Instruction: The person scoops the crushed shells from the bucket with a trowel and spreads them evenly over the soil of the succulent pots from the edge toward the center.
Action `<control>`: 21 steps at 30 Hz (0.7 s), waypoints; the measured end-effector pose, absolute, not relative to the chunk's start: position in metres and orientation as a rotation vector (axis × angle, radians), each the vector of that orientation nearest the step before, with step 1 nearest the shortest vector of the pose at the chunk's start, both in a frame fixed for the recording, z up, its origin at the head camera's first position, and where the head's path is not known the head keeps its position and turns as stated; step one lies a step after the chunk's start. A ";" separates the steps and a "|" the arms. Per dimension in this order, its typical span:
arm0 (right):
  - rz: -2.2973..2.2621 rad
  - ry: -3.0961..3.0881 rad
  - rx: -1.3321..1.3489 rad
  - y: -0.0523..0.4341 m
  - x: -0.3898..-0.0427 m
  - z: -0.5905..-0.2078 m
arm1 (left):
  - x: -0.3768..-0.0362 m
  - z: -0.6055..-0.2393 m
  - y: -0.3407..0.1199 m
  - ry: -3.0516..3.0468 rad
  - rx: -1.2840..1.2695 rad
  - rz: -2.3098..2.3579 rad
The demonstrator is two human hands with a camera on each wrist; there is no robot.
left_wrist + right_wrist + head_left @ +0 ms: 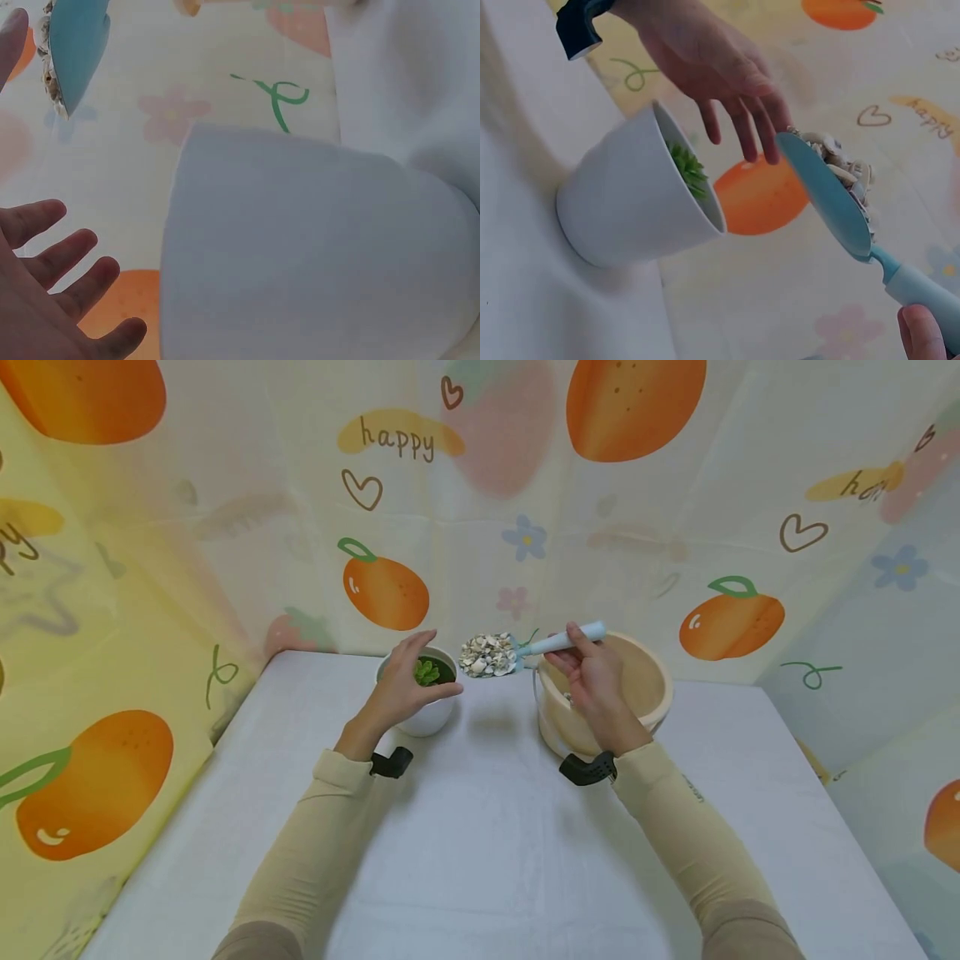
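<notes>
My right hand (598, 685) grips the pale blue handle of a small trowel (555, 643), held up beside the white pot. Its blade is heaped with small shells and pebbles (487, 655), the tip pointing left. A white pot (622, 195) stands on the table with a green succulent (427, 672) in dark soil. Over the pot's near left side is my left hand (397, 685), fingers spread and relaxed, holding nothing. In the right wrist view the trowel tip overlaps the left hand's fingertips (769, 146). Behind the right hand stands a cream bucket (648, 681).
The table has a white cloth (480, 843). A printed fruit-pattern curtain (480, 527) rises right behind the pot and bucket and along both sides. A thin handle (536, 689) hangs at the bucket's left side.
</notes>
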State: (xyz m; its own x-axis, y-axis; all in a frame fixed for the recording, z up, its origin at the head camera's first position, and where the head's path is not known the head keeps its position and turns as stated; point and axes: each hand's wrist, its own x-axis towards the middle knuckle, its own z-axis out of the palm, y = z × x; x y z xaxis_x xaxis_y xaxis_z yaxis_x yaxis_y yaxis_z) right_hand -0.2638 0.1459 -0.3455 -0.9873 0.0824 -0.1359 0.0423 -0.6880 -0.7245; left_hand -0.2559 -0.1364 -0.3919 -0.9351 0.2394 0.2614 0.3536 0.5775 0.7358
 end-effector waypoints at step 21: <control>2.813 -1.302 -0.233 0.112 -0.267 -0.349 | -0.254 -0.404 -0.168 -2.653 -0.428 -1.297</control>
